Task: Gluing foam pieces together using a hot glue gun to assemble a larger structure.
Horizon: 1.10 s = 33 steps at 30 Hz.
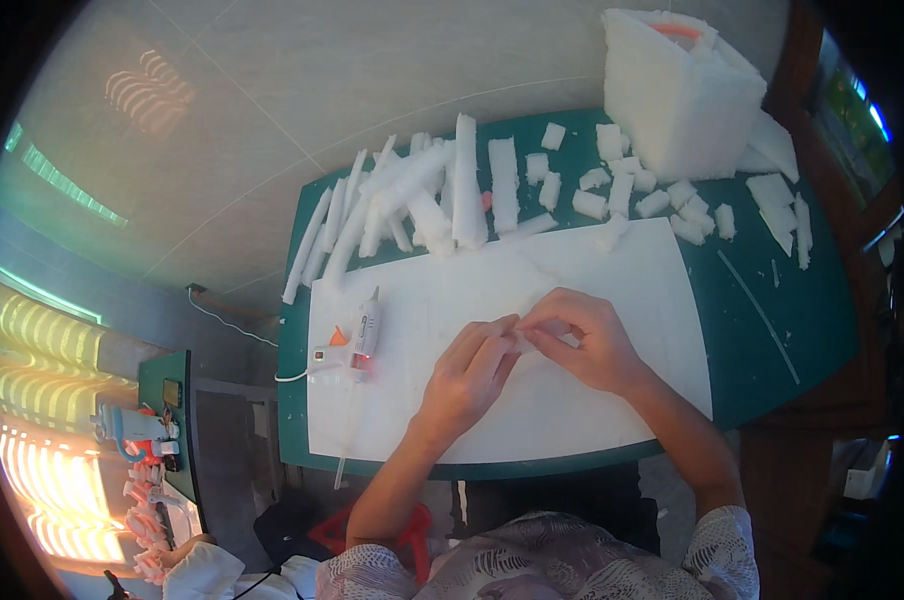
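Observation:
My left hand (469, 368) and my right hand (590, 342) meet over a white sheet (412, 420) on the table. Their fingertips are pinched together on a small white piece (525, 344), which looks like the foam-like pieces around it; the fingers cover much of it. To the left of my hands a white glue gun (360, 342) with an orange trigger lies on the sheet. A clear glue stick (342, 445) lies below it and reaches past the sheet's near edge.
The green table (822, 310) bears white rolls and strips (469, 185) at the far left and small white chunks (590, 204) farther right. A large white block-like box (677, 105) stands at the far right corner. A thin clear stick (762, 318) lies right. Another person's sleeve (204, 572) shows lower left.

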Each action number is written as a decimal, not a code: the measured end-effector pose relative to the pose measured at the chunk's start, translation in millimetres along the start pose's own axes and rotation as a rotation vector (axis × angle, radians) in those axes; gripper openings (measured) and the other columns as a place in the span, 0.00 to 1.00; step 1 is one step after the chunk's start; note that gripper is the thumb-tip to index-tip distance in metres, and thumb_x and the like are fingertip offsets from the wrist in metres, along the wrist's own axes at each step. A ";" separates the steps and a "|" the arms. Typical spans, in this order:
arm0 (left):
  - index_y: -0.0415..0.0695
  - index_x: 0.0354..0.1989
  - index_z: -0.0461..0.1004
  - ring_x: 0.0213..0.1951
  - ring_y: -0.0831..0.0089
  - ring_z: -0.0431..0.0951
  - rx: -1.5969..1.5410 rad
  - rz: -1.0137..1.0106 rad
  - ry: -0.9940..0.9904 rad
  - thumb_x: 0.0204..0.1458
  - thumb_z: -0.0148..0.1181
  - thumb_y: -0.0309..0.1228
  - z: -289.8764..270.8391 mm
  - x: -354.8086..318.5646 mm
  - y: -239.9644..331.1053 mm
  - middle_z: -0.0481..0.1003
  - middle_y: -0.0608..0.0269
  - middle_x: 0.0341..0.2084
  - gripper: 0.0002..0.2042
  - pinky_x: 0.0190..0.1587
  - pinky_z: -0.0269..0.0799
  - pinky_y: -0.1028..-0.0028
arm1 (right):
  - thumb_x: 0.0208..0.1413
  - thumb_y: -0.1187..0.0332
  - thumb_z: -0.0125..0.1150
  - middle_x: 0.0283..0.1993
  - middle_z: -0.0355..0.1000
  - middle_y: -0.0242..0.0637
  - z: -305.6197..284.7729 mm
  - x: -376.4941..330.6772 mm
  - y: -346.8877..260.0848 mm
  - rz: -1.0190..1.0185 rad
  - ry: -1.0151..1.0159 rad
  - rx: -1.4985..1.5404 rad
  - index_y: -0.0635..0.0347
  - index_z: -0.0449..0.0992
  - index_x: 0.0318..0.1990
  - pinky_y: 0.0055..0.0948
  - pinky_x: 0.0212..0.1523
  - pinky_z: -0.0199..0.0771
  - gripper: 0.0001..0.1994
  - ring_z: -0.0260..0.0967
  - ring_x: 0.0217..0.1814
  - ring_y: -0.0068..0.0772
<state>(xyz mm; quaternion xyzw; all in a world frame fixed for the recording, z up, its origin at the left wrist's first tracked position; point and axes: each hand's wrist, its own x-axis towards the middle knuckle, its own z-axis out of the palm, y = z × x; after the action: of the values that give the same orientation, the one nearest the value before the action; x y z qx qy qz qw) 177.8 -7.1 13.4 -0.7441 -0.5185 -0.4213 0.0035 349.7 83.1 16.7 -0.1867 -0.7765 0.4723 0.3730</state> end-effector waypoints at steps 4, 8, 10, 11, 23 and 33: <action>0.38 0.31 0.70 0.36 0.59 0.78 0.020 0.007 -0.003 0.42 0.67 0.16 -0.2 2.9 2.6 0.78 0.53 0.39 0.11 0.37 0.76 0.68 | 0.54 0.77 0.63 0.38 0.76 0.37 -1.0 0.4 -1.3 0.020 -0.010 -0.015 0.61 0.80 0.40 0.22 0.35 0.73 0.06 0.76 0.36 0.30; 0.38 0.31 0.70 0.37 0.58 0.78 0.008 0.002 -0.013 0.42 0.66 0.15 0.3 2.4 3.4 0.77 0.52 0.40 0.11 0.38 0.76 0.68 | 0.54 0.77 0.62 0.38 0.76 0.38 -2.5 0.1 -1.8 -0.010 -0.003 -0.013 0.61 0.79 0.40 0.24 0.36 0.73 0.07 0.76 0.37 0.31; 0.38 0.33 0.69 0.39 0.58 0.78 0.015 -0.022 -0.006 0.42 0.67 0.16 1.0 1.7 5.4 0.77 0.52 0.42 0.12 0.38 0.76 0.67 | 0.54 0.76 0.62 0.38 0.76 0.38 -3.0 -0.4 -1.2 -0.012 0.004 -0.023 0.61 0.79 0.40 0.25 0.37 0.73 0.06 0.76 0.39 0.32; 0.38 0.33 0.69 0.39 0.58 0.78 0.010 -0.014 -0.008 0.42 0.67 0.16 1.3 1.0 5.7 0.77 0.52 0.42 0.12 0.38 0.76 0.67 | 0.55 0.74 0.62 0.40 0.75 0.38 -0.6 -0.6 4.1 -0.088 0.028 -0.028 0.60 0.79 0.42 0.25 0.37 0.73 0.08 0.74 0.39 0.31; 0.40 0.50 0.64 0.43 0.70 0.77 -0.439 -0.503 0.339 0.47 0.68 0.18 -13.5 -17.9 -13.9 0.74 0.52 0.47 0.23 0.46 0.75 0.73 | 0.50 0.71 0.61 0.45 0.62 0.36 -10.6 -8.8 17.3 -0.023 0.400 0.314 0.63 0.65 0.54 0.22 0.42 0.59 0.23 0.56 0.42 0.22; 0.39 0.57 0.57 0.48 0.69 0.77 -0.886 -0.857 0.299 0.53 0.63 0.19 -13.2 -24.1 -37.5 0.74 0.48 0.49 0.26 0.52 0.74 0.71 | 0.49 0.67 0.68 0.55 0.64 0.43 0.0 1.9 15.2 0.293 0.214 0.112 0.58 0.56 0.65 0.30 0.48 0.70 0.37 0.64 0.54 0.34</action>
<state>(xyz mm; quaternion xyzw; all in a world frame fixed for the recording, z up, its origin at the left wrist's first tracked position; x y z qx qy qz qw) 138.0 -14.1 -9.5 -0.3345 -0.5408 -0.6592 -0.4014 347.5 91.6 4.2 -0.3258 -0.6695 0.5415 0.3903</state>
